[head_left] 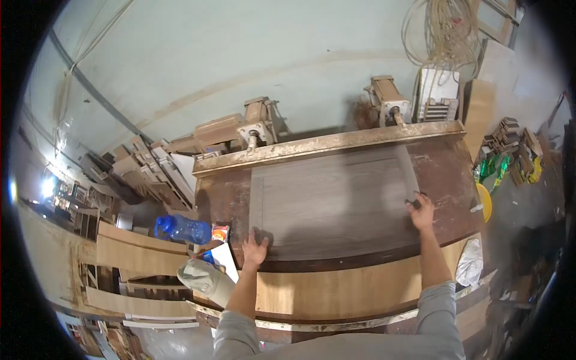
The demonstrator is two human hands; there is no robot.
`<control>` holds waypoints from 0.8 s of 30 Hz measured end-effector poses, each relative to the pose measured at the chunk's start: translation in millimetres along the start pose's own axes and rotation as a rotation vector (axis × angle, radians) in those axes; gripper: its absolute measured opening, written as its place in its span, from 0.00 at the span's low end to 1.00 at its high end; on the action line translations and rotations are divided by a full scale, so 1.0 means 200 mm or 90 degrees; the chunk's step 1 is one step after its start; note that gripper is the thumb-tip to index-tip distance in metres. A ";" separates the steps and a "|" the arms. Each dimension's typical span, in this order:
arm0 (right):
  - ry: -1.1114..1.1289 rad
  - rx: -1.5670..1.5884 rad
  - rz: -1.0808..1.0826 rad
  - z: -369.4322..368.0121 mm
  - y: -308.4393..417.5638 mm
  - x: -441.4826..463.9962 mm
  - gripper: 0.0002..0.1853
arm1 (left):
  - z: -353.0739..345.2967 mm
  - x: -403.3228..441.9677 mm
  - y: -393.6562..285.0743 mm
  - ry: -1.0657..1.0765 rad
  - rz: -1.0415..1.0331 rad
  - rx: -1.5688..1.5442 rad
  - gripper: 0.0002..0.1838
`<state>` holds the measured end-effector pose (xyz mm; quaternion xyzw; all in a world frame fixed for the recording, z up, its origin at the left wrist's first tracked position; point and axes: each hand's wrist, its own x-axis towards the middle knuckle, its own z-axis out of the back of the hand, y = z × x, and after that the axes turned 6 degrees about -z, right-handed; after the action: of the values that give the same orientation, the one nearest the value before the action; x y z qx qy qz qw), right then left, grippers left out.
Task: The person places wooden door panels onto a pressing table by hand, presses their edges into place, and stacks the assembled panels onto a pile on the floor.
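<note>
A grey wood-grain panel (330,204) with narrow side strips lies flat on the dark brown bench top (441,180). My left hand (255,249) is at the panel's lower left corner, fingers apart, with nothing seen in it. At the panel's right edge is my right hand (422,211), its fingers closed round a small dark object whose kind I cannot make out. Behind the panel's far edge runs a long worn metal bar (336,144), joined to two cylinders (258,114).
Left of the bench top are a blue water bottle (183,229), a small red-and-white packet (220,233) and a pale jug (207,281). A light wood board (336,291) spans the near side. A crumpled plastic bag (470,263) and a yellow container (483,201) are at right.
</note>
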<state>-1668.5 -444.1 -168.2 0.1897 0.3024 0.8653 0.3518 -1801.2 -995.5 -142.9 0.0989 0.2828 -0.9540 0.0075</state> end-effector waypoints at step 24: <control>-0.103 -0.092 -0.081 -0.04 0.14 -0.02 0.22 | -0.13 0.25 0.01 -0.213 -0.171 0.139 0.28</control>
<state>-1683.3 -466.4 -156.9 0.2134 0.2216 0.8425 0.4422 -1845.8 -981.4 -175.8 -0.0987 0.1835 -0.9745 -0.0836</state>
